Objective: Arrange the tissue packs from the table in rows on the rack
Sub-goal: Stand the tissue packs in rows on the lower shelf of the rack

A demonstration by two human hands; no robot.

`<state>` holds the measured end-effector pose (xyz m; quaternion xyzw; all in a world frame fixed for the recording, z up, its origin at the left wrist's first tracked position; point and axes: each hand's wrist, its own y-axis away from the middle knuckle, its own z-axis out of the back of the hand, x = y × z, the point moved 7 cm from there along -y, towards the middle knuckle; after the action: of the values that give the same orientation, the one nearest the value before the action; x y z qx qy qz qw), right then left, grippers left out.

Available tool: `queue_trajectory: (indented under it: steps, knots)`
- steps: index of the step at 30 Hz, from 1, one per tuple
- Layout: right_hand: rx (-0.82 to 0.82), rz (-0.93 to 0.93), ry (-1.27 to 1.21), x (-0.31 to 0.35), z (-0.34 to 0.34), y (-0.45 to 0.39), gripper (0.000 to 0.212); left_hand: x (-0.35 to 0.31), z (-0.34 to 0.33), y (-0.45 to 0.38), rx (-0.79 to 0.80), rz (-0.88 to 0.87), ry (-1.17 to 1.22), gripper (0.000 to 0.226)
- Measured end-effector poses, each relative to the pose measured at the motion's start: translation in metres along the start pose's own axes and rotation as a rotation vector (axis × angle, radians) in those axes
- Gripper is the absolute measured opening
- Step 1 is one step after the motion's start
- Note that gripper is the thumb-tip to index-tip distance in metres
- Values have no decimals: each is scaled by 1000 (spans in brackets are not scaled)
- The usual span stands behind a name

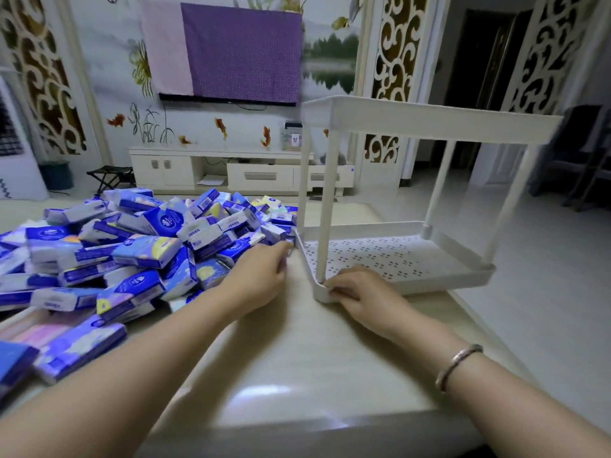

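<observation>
Nearest the person, the pale glossy table (297, 375) shows a bare stretch along its near edge, with both forearms reaching out across it. A thin bracelet (458, 365) circles the right wrist.

A little further in, the right hand (360, 292) has its fingers curled over the rim at the near left corner of the white rack (429, 279), gripping it just beside the foot of the near left post. The rack stands on the right half of the table, its far right corner reaching the table's right edge. Its lower tray is perforated with small slots and holds no packs; four posts carry a second tray above.

The left hand (261, 276) lies at the right-hand fringe of the tissue packs (139, 256), fingers bent towards a small pack just beside the rack's left rim; whether it actually pinches that pack I cannot tell, the fingertips being blurred. The packs, mostly blue and white, are heaped loosely over the whole left half of the table, from the near left edge to the far edge.

Beyond the table stands a low white TV cabinet (238, 170), and above it a wall screen draped in purple cloth (241, 51).
</observation>
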<state>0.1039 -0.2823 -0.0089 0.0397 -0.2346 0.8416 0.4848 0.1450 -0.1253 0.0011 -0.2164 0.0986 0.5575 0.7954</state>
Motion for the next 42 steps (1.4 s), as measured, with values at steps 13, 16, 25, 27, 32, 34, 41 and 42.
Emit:
queue_trajectory:
  steps: [13, 16, 25, 27, 32, 34, 41, 42]
  knots:
    - [-330, 177, 158, 59, 14, -26, 8, 49, 45, 30, -224, -65, -427, 66]
    - [-258, 247, 180, 85, 1, -55, 27, 51, 47, 27, -285, -110, -347, 47]
    - [259, -351, 39, 47, -54, -107, 31, 67, 53, 26, -285, -77, 154, 26]
    - [222, -320, 108, 50, -54, -105, 19, 69, 56, 28, -288, -74, 219, 32]
    - [-160, -320, -352, 51, -36, -106, 11, 91, 67, 41, -376, 84, 717, 34]
    - [-237, -361, -890, 57, -33, -108, 12, 101, 68, 46, -365, 124, 934, 33]
    - [-122, -345, -1273, 89, -57, -124, 20, 92, 59, 42, -277, 82, 961, 63]
    - [-130, -333, -1310, 91, -57, -123, 20, 91, 57, 40, -262, 82, 914, 67]
